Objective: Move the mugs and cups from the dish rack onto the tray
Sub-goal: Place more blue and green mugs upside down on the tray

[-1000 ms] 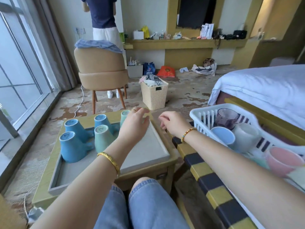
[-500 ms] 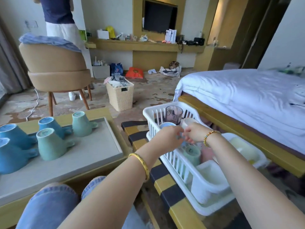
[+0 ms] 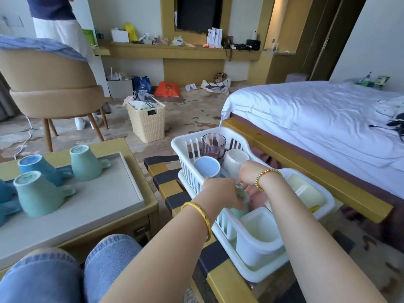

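White plastic dish rack [image 3: 185,147] holds cups; both hands grip a green mug [image 3: 241,199] inside.

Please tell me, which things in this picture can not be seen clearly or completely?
- Head view: the green mug in the dish rack is mostly hidden under the left hand and right hand; their grip cannot be told.
- The blue mugs on the tray are cut off by the left edge.
- The shelf items under the television are too small.

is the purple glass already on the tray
No, the purple glass stands upright in the dish rack, apart from the tray.
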The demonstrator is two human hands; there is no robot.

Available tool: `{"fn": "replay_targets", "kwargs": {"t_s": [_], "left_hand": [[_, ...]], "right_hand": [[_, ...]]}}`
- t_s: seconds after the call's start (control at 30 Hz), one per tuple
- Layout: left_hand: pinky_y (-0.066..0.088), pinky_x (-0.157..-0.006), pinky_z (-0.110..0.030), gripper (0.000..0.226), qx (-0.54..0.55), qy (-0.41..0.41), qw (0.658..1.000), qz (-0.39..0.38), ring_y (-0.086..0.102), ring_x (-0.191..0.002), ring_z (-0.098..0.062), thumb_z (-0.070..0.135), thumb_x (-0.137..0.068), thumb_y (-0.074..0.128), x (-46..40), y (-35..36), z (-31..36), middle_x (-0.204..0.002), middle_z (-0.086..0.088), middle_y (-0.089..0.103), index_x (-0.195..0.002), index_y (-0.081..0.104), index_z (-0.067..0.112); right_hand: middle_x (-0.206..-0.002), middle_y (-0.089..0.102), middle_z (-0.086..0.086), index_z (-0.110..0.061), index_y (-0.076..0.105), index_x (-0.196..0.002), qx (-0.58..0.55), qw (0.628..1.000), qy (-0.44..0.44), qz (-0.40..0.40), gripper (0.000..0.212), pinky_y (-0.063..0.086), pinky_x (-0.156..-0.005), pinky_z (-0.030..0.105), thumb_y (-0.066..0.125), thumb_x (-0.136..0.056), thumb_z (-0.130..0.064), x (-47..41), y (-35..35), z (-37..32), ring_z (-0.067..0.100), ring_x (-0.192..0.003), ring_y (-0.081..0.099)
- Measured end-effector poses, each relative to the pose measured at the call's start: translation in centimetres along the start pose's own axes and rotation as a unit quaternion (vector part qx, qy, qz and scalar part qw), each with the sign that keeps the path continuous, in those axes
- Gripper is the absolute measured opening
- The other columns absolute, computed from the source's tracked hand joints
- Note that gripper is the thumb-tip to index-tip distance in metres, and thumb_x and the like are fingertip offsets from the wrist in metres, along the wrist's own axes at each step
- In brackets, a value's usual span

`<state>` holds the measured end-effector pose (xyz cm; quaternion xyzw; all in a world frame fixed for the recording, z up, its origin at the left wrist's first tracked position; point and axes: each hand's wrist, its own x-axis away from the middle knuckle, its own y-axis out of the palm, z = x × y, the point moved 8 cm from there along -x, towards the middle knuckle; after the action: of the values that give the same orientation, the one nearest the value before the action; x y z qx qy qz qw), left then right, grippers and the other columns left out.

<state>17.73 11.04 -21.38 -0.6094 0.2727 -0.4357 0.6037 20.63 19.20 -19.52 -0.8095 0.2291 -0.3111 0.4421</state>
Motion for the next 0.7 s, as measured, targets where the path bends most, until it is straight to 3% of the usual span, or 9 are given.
{"fn": "replay_targets", "kwargs": {"t_s": [0.07,0.2,0.33,0.4,0.5,0.6,0.7], "left_hand": [[0.028,-0.093,-0.039,0.040,-0.023,-0.015,0.999,-0.017,0.048,-0.089,-0.021,0.056,-0.084,0.047,0.0,0.3,0.4,-0.074,0.005,0.044,-0.096,0.045,0.019],[0.025,-0.080,-0.033,0.034,-0.030,-0.034,0.999,0.030,0.043,-0.077,-0.022,0.050,-0.087,0.046,0.3,0.0,0.5,-0.066,0.003,0.040,-0.097,0.051,0.017],[0.029,-0.084,-0.034,0.038,-0.028,-0.040,0.995,0.082,0.056,-0.095,-0.025,0.049,-0.088,0.046,0.2,-0.4,0.1,-0.094,-0.001,0.060,-0.104,0.054,0.015],[0.029,-0.083,-0.033,0.043,-0.021,-0.049,0.994,0.097,0.058,-0.099,-0.024,0.052,-0.085,0.047,0.0,-0.3,-0.2,-0.102,-0.002,0.062,-0.106,0.052,0.014],[0.029,-0.079,-0.033,0.050,0.018,-0.069,0.990,0.120,0.060,-0.093,-0.024,0.054,-0.081,0.051,-0.3,-0.3,-0.9,-0.099,-0.002,0.064,-0.108,0.049,0.011],[0.030,-0.075,-0.032,0.046,0.091,-0.084,0.976,0.177,0.056,-0.078,-0.025,0.051,-0.079,0.055,-0.1,-0.8,-1.5,-0.092,-0.003,0.066,-0.103,0.047,0.012],[0.032,-0.070,-0.030,0.042,0.176,-0.087,0.952,0.234,0.059,-0.078,-0.029,0.049,-0.078,0.057,0.6,-1.6,-2.0,-0.085,-0.004,0.065,-0.096,0.044,0.014]], "right_hand": [[-0.111,0.065,0.021,-0.007,0.052,-0.089,-0.014,0.999,-0.005,0.030,0.007,0.055,-0.076,0.036,0.045,-0.090,-0.005,-0.3,-0.3,-0.3,0.031,-0.091,0.067],[-0.107,0.066,0.023,-0.004,0.056,-0.090,-0.073,0.997,0.000,0.025,0.014,0.054,-0.074,0.036,0.042,-0.090,-0.003,-1.1,0.1,0.4,0.027,-0.072,0.058],[-0.100,0.066,0.033,0.016,0.056,-0.104,-0.220,0.975,0.006,0.039,0.029,0.053,-0.065,0.037,0.035,-0.089,0.002,-1.6,0.5,1.6,0.030,-0.068,0.059],[-0.098,0.062,0.035,0.016,0.055,-0.097,-0.298,0.953,0.004,0.055,0.025,0.051,-0.063,0.033,0.035,-0.091,0.002,-1.8,0.4,1.6,0.029,-0.066,0.058],[-0.097,0.060,0.021,-0.003,0.055,-0.094,-0.371,0.925,-0.028,0.077,0.018,0.052,-0.070,0.033,0.037,-0.093,-0.001,-2.1,-0.2,1.1,0.029,-0.073,0.061],[-0.099,0.066,0.014,-0.011,0.058,-0.094,-0.413,0.900,-0.071,0.115,0.022,0.051,-0.081,0.030,0.038,-0.091,-0.001,-2.1,-1.2,1.1,0.023,-0.084,0.064],[-0.099,0.067,0.009,-0.020,0.059,-0.084,-0.444,0.880,-0.095,0.139,0.030,0.049,-0.089,0.029,0.036,-0.090,-0.001,-2.1,-1.8,1.0,0.019,-0.092,0.065]]}}
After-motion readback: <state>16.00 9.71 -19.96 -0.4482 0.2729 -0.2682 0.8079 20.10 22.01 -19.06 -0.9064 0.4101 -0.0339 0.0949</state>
